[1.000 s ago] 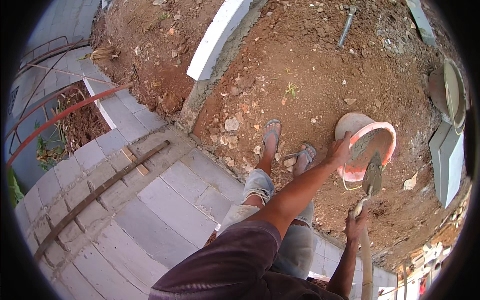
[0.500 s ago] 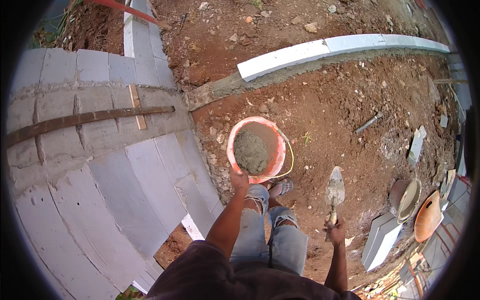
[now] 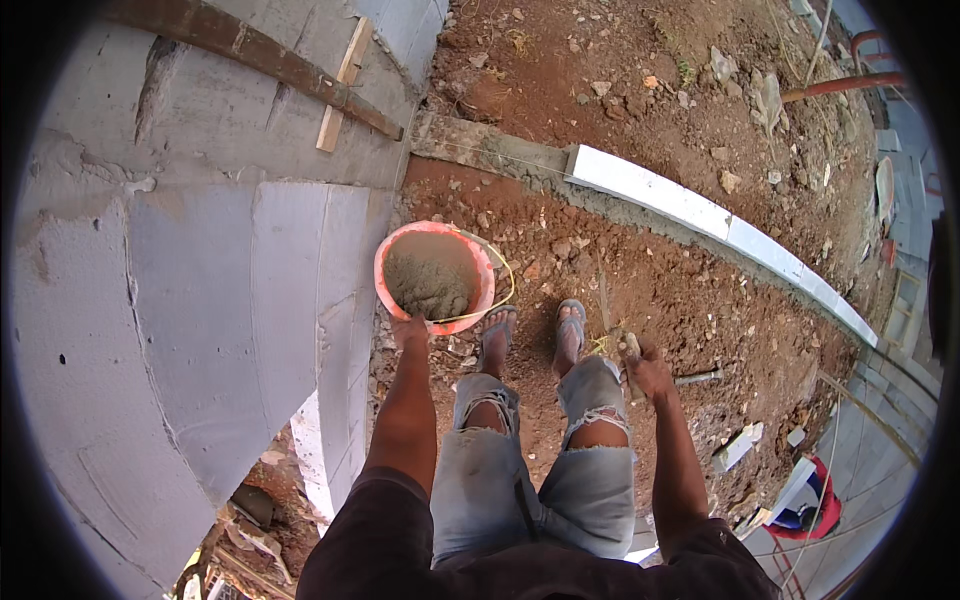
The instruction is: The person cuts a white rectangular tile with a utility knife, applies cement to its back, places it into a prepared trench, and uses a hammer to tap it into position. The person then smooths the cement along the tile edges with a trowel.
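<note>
An orange-red bucket [image 3: 484,280] with grey wet mortar [image 3: 425,283] inside is at the left of my feet. My left hand [image 3: 408,331] is closed on its near rim. The bucket's thin yellow handle [image 3: 512,282] hangs over to the right side. In my right hand [image 3: 650,372], fingers wrapped round it, is the trowel's handle [image 3: 629,348], beside my right knee. The trowel's blade is seen nearly edge-on and is hard to make out against the soil.
Pale block wall [image 3: 215,310] rises close on the left, with a wooden strip [image 3: 346,85] and a dark bar [image 3: 250,55] against it. Ahead, a row of white blocks [image 3: 690,205] runs to the right on a mortar bed. A metal tool [image 3: 698,378] lies on the stony soil.
My view has turned right and the bucket now sits nearer the wall. The trowel has swung from far out on the right to beside my knee. Both hands keep their holds.
</note>
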### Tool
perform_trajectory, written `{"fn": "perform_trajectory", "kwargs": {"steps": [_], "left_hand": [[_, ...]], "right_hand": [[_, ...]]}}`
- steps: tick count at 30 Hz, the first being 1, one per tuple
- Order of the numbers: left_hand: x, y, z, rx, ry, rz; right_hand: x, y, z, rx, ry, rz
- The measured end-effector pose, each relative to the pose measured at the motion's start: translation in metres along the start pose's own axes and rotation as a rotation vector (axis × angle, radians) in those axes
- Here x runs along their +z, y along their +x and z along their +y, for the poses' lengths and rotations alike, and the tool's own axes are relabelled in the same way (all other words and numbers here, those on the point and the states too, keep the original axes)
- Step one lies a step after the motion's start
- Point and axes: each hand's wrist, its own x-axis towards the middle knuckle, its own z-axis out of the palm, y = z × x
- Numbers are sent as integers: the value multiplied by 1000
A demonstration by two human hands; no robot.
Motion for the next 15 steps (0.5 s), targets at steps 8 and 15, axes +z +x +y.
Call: {"fn": "perform_trajectory", "kwargs": {"steps": [8, 15], "left_hand": [[55, 48, -97, -23, 231, 10], [29, 56, -136, 421, -150, -251]], "right_hand": [[46, 232, -57, -284, -459, -140], [131, 442, -85, -564, -326, 5]]}}
